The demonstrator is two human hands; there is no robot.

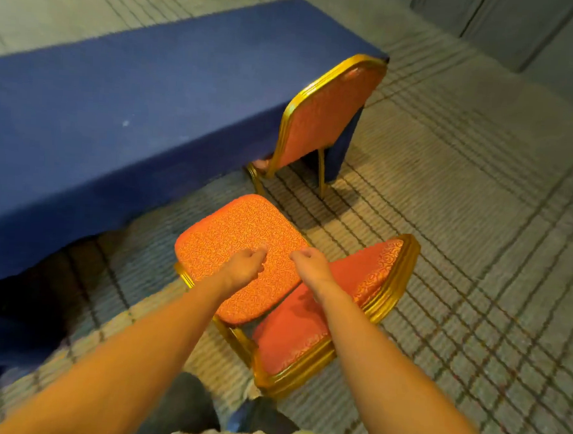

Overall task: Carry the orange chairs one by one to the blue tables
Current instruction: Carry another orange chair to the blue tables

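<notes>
Two chairs: near orange chair [231,234] sits under left hand [246,264] and right hand [311,263], both loosely curled, gripping nothing, second chair [323,119] tucked at blue table [119,92].

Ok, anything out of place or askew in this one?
Only the near orange chair: it stands clear of the blue table, turned at an angle to its edge, while the far orange chair is tucked in. No spill or damage shows.

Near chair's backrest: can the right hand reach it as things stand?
Probably yes: the right hand is over the seat, and nothing lies between it and the backrest.
</notes>
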